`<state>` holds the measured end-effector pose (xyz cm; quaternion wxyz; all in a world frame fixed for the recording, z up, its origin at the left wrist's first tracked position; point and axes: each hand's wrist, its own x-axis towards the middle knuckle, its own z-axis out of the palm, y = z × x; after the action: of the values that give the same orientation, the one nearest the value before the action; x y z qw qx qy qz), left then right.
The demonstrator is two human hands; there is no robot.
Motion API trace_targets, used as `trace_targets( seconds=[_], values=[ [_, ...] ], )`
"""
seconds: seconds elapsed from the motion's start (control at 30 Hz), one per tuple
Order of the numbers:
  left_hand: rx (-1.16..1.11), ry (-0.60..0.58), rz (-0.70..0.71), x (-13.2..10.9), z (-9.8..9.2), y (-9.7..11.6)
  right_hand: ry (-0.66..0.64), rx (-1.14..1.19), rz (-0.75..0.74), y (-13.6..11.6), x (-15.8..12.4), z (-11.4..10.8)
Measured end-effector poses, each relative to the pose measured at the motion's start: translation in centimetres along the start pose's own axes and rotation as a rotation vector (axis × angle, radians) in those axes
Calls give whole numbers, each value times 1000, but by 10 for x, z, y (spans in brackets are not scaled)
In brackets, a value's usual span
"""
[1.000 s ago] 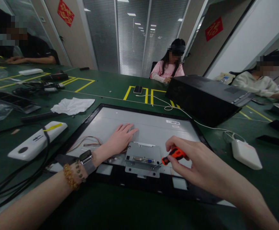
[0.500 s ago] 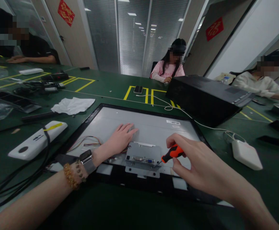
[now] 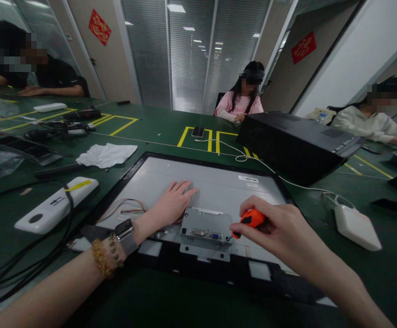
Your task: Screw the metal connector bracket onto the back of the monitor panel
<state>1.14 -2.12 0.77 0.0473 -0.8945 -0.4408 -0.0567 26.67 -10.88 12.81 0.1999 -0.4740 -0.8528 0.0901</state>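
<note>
A monitor panel (image 3: 219,180) with a grey metal back and black frame lies on the table in front of me. My left hand (image 3: 174,203) rests on the metal with its fingers stretched out, beside a small metal bracket (image 3: 205,222) that carries two video ports. In my right hand (image 3: 273,223) is an orange-and-black screwdriver (image 3: 251,219), gripped by the handle. Its shaft slants down to the left, and the tip is at the bracket's right end near the blue port. Thin wires (image 3: 125,205) lie left of my left hand.
A white device (image 3: 57,205) and black cables (image 3: 31,273) lie on the left, with a crumpled tissue (image 3: 107,155) behind. A large black casing (image 3: 294,143) stands back right. A white adapter (image 3: 357,226) with its cord is at right. Several people sit around the table.
My right fingers have closed more fully around the screwdriver handle, and the thumb now presses on it. My left hand stays on the panel. The whole view has shifted slightly.
</note>
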Motion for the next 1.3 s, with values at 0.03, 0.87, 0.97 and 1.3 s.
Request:
trace_targets(
  seconds=[0.03, 0.87, 0.97, 1.3],
  values=[
    [-2, 1, 1, 0, 0, 0, 25, 15, 13, 0, 0, -1],
    [21, 27, -1, 0, 5, -1, 41, 257, -37, -14, 8, 40],
    [31, 16, -3, 0, 3, 0, 36, 248, -42, -15, 8, 41],
    [21, 33, -14, 1, 4, 0, -25, 246, 9, -19, 8, 36]
  ],
)
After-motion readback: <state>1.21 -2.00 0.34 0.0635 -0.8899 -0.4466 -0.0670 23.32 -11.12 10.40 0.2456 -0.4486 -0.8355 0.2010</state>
